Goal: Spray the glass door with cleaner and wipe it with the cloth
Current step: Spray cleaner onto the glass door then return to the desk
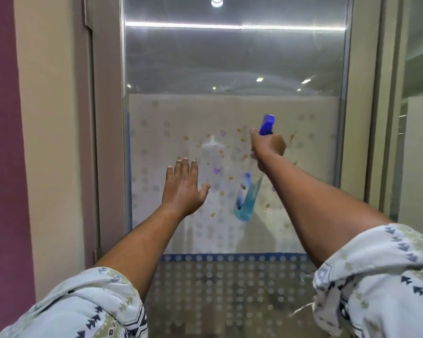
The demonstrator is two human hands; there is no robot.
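The glass door (230, 69) fills the middle of the head view, with a frosted dotted film over its lower part and reflections of ceiling lights above. My right hand (269, 146) is raised and grips the neck of a spray bottle (248, 198), whose blue trigger head (266, 124) points at the glass. Blue liquid sits in the bottle's lower end, which hangs below my wrist. My left hand (185, 187) is held up flat, fingers spread, close to the glass, holding nothing. No cloth is visible.
A beige door frame (108, 142) runs down the left and another frame post (359, 118) down the right. A maroon wall (3, 142) stands at far left. Yellow and purple specks dot the frosted film between my hands.
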